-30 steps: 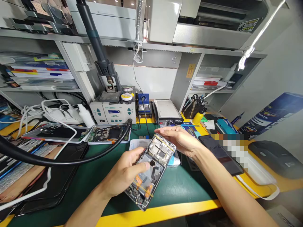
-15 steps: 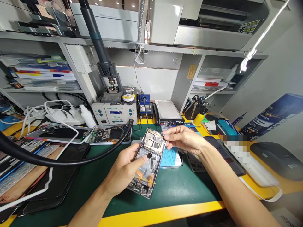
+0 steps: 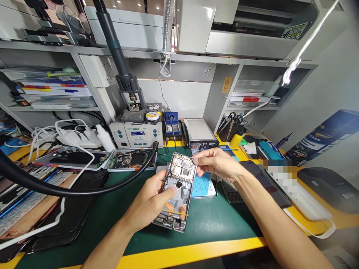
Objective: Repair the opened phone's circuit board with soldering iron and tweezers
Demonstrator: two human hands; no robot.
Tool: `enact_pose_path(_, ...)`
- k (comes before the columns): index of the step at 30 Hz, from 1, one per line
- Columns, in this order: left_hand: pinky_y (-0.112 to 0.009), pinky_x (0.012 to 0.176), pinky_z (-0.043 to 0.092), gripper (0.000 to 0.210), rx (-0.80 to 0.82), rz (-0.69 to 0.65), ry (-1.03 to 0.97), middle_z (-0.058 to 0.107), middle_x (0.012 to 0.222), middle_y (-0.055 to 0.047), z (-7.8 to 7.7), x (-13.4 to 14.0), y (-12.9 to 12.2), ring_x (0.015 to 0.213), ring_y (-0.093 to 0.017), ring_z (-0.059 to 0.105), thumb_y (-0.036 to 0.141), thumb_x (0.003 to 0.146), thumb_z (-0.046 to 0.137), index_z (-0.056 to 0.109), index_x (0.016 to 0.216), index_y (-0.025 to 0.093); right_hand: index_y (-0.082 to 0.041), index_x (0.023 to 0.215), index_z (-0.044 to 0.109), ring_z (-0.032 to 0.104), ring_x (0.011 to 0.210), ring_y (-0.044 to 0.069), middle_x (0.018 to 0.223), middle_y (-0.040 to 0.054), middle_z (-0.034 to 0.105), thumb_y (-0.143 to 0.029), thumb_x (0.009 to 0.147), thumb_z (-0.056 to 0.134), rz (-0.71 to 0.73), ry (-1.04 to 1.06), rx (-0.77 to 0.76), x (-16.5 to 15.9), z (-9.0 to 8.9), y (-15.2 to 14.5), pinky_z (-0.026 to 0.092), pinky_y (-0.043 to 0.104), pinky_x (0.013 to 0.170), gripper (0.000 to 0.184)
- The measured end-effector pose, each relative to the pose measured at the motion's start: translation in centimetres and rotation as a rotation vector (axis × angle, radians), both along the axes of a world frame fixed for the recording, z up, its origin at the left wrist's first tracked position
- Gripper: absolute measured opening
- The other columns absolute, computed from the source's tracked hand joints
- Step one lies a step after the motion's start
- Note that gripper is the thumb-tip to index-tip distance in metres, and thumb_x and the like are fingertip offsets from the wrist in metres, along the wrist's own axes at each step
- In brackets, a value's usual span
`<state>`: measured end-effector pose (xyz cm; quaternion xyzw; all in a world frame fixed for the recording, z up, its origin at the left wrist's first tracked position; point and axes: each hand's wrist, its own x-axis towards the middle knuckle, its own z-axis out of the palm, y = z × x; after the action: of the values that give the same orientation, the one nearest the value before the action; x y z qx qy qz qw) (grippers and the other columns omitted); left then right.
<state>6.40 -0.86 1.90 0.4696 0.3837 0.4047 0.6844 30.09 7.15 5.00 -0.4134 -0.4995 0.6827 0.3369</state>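
Observation:
An opened smartphone [image 3: 183, 192], its circuit board and inner parts bare, is held tilted above the green mat. My left hand [image 3: 151, 198] is closed around its left side, the thumb lying across the inner face. At the phone's upper right edge, my right hand [image 3: 213, 161] pinches with thumb and fingers; anything small between those fingertips is hidden. Orange flex parts and a thin yellowish strip show near the lower end. Beneath and behind the phone lies a blue and white box [image 3: 203, 186].
A black hose [image 3: 84, 192] arcs across the left, in front of opened devices [image 3: 131, 160]. A soldering station [image 3: 137, 132] stands behind. To the right lie a dark tablet-like device [image 3: 265, 183] and a large spray can [image 3: 322, 134]. White cables run on the left.
The phone has turned slightly, its lower end swinging right and a little up. My left hand moved with it, while my right hand stays at the upper edge.

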Motion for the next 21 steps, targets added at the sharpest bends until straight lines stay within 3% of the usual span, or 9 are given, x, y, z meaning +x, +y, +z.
enact_pose_path(6,-0.034,0.079,0.058,0.048,-0.010,0.009,-0.025,0.075,0.108,-0.009,0.1,0.3,-0.1,0.090,-0.024,0.072,0.031,0.089,0.070,0.055,0.133,0.017,-0.015,0.092,0.080,0.067,0.062,0.012,0.076,0.0032,0.074,-0.034,0.070,0.092,-0.023,0.066,0.013,-1.4,-0.9,-0.3,0.062,0.028,0.065,0.031)
enact_pose_path(13,-0.033,0.073,0.057,0.044,-0.012,0.045,-0.006,0.076,0.095,-0.007,0.7,0.7,0.0,0.080,-0.022,0.072,0.028,0.081,0.074,0.064,0.121,0.014,-0.013,0.078,0.077,0.066,0.062,0.012,0.071,0.0034,0.072,-0.039,0.075,0.089,0.035,0.106,0.054,-1.3,-1.2,-0.5,0.061,0.028,0.064,0.029)
enact_pose_path(16,-0.029,0.070,0.055,0.031,-0.019,0.103,0.030,0.074,0.088,-0.005,1.3,0.9,1.2,0.079,-0.019,0.070,0.035,0.084,0.075,0.069,0.106,0.014,-0.012,0.079,0.078,0.066,0.062,0.012,0.072,0.0034,0.071,-0.038,0.074,0.091,0.046,0.123,0.044,-1.1,-1.4,-0.3,0.062,0.029,0.066,0.029)
enact_pose_path(21,-0.029,0.067,0.055,0.031,0.010,0.217,0.064,0.070,0.089,-0.002,2.0,2.3,4.2,0.074,-0.014,0.066,0.044,0.096,0.067,0.068,0.096,0.014,-0.013,0.078,0.076,0.065,0.063,0.013,0.070,0.0029,0.070,-0.037,0.072,0.092,0.047,0.161,0.019,-0.8,-1.2,0.0,0.062,0.031,0.068,0.030)
